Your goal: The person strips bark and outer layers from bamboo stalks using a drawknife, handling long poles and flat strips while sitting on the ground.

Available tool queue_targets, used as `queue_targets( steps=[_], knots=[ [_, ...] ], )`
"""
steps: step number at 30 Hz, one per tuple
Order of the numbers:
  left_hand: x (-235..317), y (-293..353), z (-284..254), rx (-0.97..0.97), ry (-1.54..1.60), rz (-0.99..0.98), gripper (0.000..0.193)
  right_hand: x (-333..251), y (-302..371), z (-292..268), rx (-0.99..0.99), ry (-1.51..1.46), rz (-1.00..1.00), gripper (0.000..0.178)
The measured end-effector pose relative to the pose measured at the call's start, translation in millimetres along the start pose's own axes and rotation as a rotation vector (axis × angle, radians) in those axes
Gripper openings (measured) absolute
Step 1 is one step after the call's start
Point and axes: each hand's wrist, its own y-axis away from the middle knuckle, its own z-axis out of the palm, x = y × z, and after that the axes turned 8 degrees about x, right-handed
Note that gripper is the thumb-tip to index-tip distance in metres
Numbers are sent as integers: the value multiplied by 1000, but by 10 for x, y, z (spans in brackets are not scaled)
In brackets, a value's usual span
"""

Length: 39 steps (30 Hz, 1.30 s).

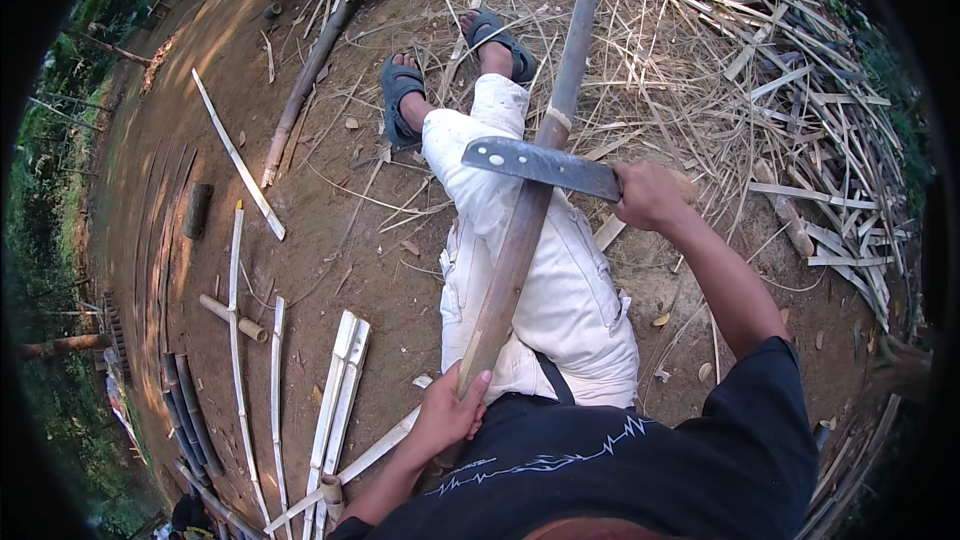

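A long brown bamboo pole [517, 258] runs from my waist across my lap and away past my feet. Near its lower end my left hand [450, 408] is wrapped round it, close to my belly. My right hand [648, 194] grips the handle of a machete [545, 168], whose wide dark blade has several light round spots near its end. The blade lies crosswise over the pole, just below a pale node ring. From this angle I cannot tell whether the edge touches the bamboo. Most of the handle is hidden in my fist.
Split bamboo strips [343, 380] lie at the lower left, with a short bamboo piece [233, 318] beside them. Dark poles [190, 410] rest further left. Another pole [310, 90] lies left of my sandals [402, 100]. A large heap of slats [810, 120] and shavings spreads at the far right.
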Motion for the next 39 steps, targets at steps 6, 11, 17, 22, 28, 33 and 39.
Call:
queue_targets(
  steps=[6,11,17,22,28,33,39],
  knots=[
    [-111,17,21,77,-79,75,32,68,-409,-152,62,129,-133,24],
    [95,171,-162,-166,208,-102,31,917,-814,-28,248,-160,672,49],
    [71,215,-319,-171,182,-80,24,1228,198,953,276,-269,1107,57],
    [331,174,-311,-111,106,-31,24,1325,1310,1732,10,-206,1169,42],
    [568,184,-231,-77,81,6,29,234,1030,1527,452,-463,810,38],
    [898,-86,-118,-64,78,113,33,-958,266,583,376,-1469,323,40],
    [1733,-1039,-101,-346,134,301,38,-1563,-422,-265,141,-2137,361,28]
  ],
)
